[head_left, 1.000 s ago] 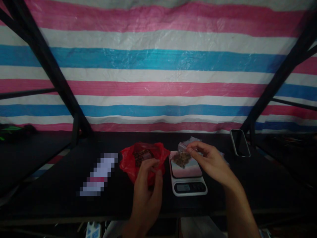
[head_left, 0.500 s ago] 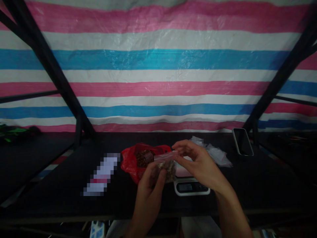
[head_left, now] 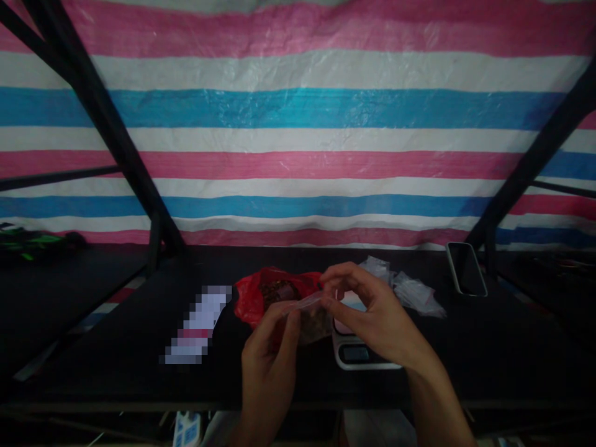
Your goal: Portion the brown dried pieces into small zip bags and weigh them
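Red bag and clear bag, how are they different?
The red bag is coloured; the clear bag is see-through. The red bag rests on the table; the left hand and right hand hold the clear bag. The red bag looks bigger than the clear bag. Both have brownish bits inside.

Single camera on person's head, looking forward and down, close to worktop (head_left: pixel 484 360), striped sheet (head_left: pixel 298 133) ahead.
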